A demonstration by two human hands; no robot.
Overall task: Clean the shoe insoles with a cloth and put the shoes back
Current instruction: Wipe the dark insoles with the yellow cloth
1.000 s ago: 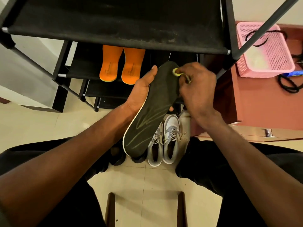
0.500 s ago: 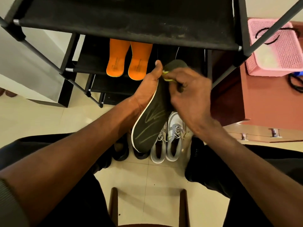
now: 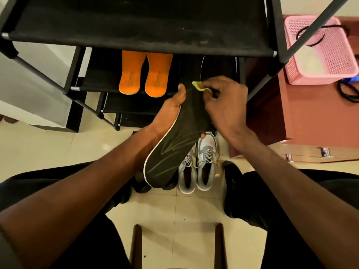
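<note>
My left hand (image 3: 168, 115) holds a long black insole (image 3: 171, 148) with a white edge and green streaks from underneath, thumb curled over its upper left rim. My right hand (image 3: 223, 105) pinches a small yellow-green cloth (image 3: 200, 86) and presses it on the insole's top end. Two orange insoles (image 3: 145, 73) lie side by side on a lower shelf of the black shoe rack (image 3: 136, 32). A pair of grey and white sneakers (image 3: 198, 167) stands on the floor below the insole, and dark shoes (image 3: 141, 184) sit partly hidden to their left.
A pink perforated basket (image 3: 320, 49) with a black cord sits on a reddish-brown cabinet (image 3: 310, 117) at the right. Wooden chair rails (image 3: 136, 247) show at the bottom between my knees. Pale tiled floor (image 3: 48, 148) lies around the rack.
My right hand has rubbed the cloth back and forth across the insole's top end, first left, then back up to the tip. The left hand keeps its hold.
</note>
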